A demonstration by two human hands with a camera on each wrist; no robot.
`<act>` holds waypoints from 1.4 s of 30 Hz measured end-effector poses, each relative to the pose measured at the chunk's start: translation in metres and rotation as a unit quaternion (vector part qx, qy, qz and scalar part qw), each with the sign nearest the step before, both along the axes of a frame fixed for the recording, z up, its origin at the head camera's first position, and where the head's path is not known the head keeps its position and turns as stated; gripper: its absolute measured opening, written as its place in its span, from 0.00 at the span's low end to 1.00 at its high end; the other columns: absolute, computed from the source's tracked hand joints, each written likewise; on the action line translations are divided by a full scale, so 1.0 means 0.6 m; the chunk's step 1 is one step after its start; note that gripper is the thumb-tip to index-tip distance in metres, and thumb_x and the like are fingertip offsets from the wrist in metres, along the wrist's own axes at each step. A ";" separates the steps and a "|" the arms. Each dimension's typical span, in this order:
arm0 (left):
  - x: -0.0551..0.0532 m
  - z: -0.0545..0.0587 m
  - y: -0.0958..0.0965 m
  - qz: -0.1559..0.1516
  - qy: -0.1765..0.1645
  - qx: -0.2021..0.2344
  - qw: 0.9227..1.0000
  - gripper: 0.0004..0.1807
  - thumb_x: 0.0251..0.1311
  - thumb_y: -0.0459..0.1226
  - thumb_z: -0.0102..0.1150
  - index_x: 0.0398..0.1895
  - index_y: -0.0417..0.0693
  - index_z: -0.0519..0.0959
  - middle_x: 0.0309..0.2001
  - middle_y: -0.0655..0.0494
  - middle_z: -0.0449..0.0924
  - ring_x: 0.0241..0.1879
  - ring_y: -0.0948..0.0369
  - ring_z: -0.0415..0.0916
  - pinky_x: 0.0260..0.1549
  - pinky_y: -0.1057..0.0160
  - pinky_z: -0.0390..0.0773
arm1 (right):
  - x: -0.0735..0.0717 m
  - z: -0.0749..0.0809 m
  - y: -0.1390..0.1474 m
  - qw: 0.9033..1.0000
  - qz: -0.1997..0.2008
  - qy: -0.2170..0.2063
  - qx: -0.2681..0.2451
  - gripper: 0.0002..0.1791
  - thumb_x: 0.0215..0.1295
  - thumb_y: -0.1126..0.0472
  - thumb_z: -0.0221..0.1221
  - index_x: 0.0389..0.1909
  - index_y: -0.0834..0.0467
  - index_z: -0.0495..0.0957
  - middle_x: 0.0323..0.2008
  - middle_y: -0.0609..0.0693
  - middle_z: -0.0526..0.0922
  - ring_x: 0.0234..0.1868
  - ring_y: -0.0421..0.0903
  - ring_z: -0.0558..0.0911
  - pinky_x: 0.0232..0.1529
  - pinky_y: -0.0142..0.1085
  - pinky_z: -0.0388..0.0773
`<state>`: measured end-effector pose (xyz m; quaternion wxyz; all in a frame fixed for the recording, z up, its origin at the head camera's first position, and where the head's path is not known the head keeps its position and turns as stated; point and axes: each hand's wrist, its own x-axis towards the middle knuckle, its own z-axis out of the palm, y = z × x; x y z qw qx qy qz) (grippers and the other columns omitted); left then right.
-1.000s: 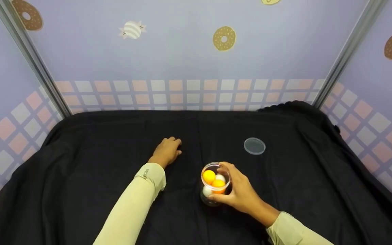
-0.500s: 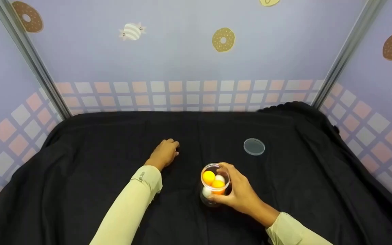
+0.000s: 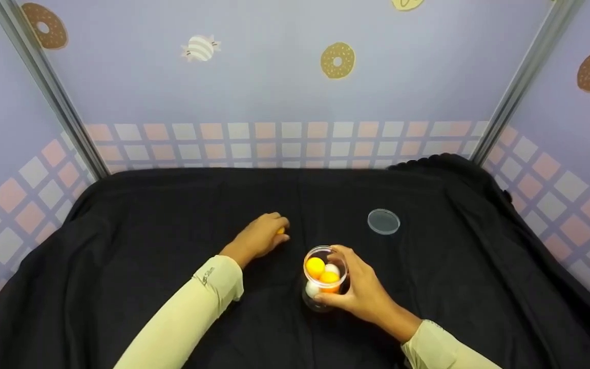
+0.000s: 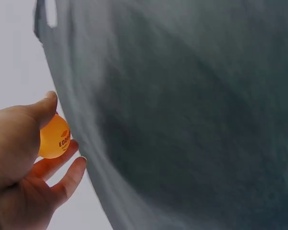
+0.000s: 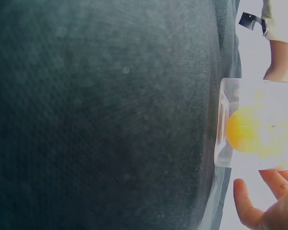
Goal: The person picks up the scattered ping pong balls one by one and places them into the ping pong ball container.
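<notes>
My left hand (image 3: 259, 238) is to the left of the jar and a little farther back, pinching an orange ping-pong ball (image 4: 55, 136) between thumb and fingers. Black lettering shows on that ball in the left wrist view. With thumb and fingers around its right side, my right hand (image 3: 362, 287) grips a clear round jar (image 3: 317, 307), which stands upright on the dark cloth, its mouth uncovered. Several orange and white balls (image 3: 316, 267) fill the jar to near its rim. In the right wrist view, an orange ball (image 5: 243, 130) shows through the wall near the jar's bottom.
A clear round lid (image 3: 383, 221) lies flat behind and right of the jar. Black cloth (image 3: 172, 215) covers the table, bunched up at the back right corner. Patterned panels (image 3: 274, 92) enclose the back and both sides.
My left hand first drew slightly left, then moved right toward the jar; the orange ball now shows between its fingers. My right hand and the jar have stayed in place.
</notes>
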<state>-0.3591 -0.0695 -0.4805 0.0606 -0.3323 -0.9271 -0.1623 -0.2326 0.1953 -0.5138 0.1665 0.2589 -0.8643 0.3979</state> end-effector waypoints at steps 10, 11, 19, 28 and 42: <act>0.075 0.047 0.023 -0.058 0.028 0.105 0.992 0.15 0.69 0.42 0.63 0.53 0.45 0.82 0.49 0.51 0.83 0.44 0.54 0.80 0.51 0.54 0.81 | -0.001 0.003 0.001 1.000 0.006 0.004 0.014 0.53 0.46 0.35 0.76 0.70 0.51 0.64 0.56 0.49 0.84 0.58 0.44 0.83 0.58 0.44 0.81; 0.082 0.051 0.024 -0.059 0.032 0.113 0.991 0.15 0.70 0.43 0.62 0.53 0.46 0.82 0.49 0.52 0.83 0.44 0.55 0.80 0.51 0.55 0.81 | -0.001 0.003 0.001 1.000 0.006 0.005 0.015 0.53 0.46 0.35 0.76 0.70 0.51 0.64 0.55 0.49 0.84 0.58 0.44 0.83 0.58 0.43 0.81; 0.129 0.075 0.033 -0.077 0.041 0.133 0.987 0.14 0.70 0.43 0.62 0.54 0.49 0.82 0.50 0.55 0.82 0.44 0.60 0.80 0.50 0.59 0.82 | -0.001 0.000 0.001 1.000 0.008 0.007 0.007 0.53 0.46 0.35 0.77 0.69 0.52 0.65 0.55 0.51 0.85 0.57 0.43 0.84 0.57 0.43 0.81; 0.162 0.078 0.066 -0.126 0.088 0.136 0.979 0.12 0.69 0.42 0.63 0.51 0.48 0.82 0.50 0.57 0.82 0.49 0.60 0.81 0.53 0.61 0.82 | -0.001 -0.002 0.002 0.999 0.009 0.032 0.014 0.52 0.46 0.36 0.77 0.68 0.52 0.65 0.53 0.47 0.84 0.51 0.44 0.84 0.48 0.41 0.84; 0.179 0.063 0.106 -0.147 0.192 0.084 0.967 0.22 0.67 0.43 0.65 0.64 0.56 0.79 0.54 0.61 0.81 0.49 0.62 0.81 0.38 0.61 0.79 | -0.002 0.001 0.002 0.999 0.000 0.035 0.019 0.51 0.46 0.35 0.76 0.70 0.45 0.65 0.59 0.43 0.80 0.52 0.40 0.82 0.49 0.38 0.83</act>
